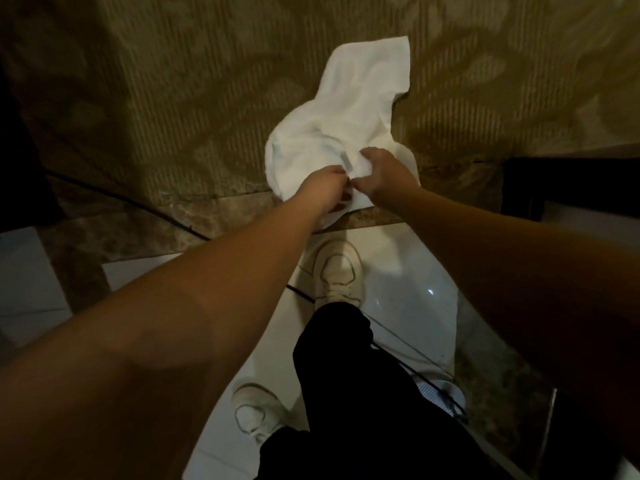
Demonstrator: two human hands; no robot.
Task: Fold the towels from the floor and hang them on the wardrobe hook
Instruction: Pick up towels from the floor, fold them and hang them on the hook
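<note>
one head-worn wide-angle view, looking steeply down past the arms, close over the carpet [173,98]

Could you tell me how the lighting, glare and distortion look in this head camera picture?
Head view: dim and warm overall; the white towel is the brightest thing, nearly washed out; a small glare spot sits on the glossy floor tile; wide-angle distortion bends the tile edges and enlarges the forearms; left hand and right hand look slightly soft.
</note>
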